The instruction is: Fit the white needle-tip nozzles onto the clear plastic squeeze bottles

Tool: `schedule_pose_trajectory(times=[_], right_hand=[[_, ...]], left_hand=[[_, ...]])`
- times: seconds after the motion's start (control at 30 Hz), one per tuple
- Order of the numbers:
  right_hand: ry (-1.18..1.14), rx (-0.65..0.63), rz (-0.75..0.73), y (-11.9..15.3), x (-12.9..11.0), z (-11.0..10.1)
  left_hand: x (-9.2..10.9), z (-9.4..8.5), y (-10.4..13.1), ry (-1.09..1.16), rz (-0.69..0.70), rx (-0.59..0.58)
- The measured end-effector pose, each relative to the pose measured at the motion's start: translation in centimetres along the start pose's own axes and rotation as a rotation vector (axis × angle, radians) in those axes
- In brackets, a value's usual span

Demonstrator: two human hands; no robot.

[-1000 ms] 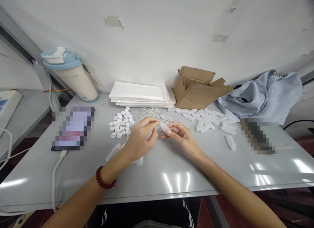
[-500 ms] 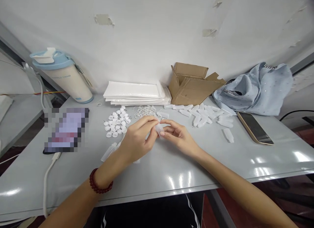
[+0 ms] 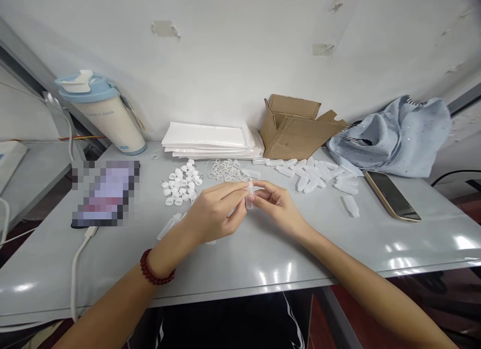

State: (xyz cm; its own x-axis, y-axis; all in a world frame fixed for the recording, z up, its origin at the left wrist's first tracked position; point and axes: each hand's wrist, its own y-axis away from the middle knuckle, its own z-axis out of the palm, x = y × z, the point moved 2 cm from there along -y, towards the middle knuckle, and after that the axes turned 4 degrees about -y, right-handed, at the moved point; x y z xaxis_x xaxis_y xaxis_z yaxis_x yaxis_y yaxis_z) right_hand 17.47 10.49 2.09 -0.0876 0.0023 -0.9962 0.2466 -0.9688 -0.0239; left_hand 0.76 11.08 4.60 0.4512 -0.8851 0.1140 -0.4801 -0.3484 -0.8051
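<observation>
Small translucent plastic bottle [image 3: 249, 203] is held over mid-bench [image 3: 225, 269], between front and back edges, pinched thumb-to-fingers in the right hand's [image 3: 282, 209] grip. Long axis points roughly from back edge to front, tilt uncertain; the left hand [image 3: 218, 211] is about as near, at its far end. Left fingertips cover that end: cannot tell what the left grip pinches.

Grey table [image 3: 225, 274] — translucent tubes [image 3: 311, 175], cardboard box [image 3: 295, 138]

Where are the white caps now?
In the head view, the white caps lie on the table, just left of the pale loops, near the left hand.
</observation>
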Motion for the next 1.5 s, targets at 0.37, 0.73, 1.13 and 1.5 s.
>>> schedule_pose_trajectory(times=[0.37, 0.73, 1.13, 1.5], right_hand=[[-0.388, -0.164, 0.197, 0.1, -0.2, -0.4], [-0.201, -0.045, 0.141, 0.2, -0.4, 0.0], [-0.25, -0.105, 0.094, -0.1, -0.2, 0.3], [0.131, -0.281, 0.268, -0.1, -1.0, -1.6]], left_hand=[[-0.1, -0.1, -0.4, 0.186, -0.238, -0.257], [0.4, 0.6, -0.3, -0.125, -0.035, -0.302], [-0.1, 0.5, -0.2, -0.019, -0.035, -0.306], [1.0, -3.0, 1.7, 0.016, -0.129, -0.586]])
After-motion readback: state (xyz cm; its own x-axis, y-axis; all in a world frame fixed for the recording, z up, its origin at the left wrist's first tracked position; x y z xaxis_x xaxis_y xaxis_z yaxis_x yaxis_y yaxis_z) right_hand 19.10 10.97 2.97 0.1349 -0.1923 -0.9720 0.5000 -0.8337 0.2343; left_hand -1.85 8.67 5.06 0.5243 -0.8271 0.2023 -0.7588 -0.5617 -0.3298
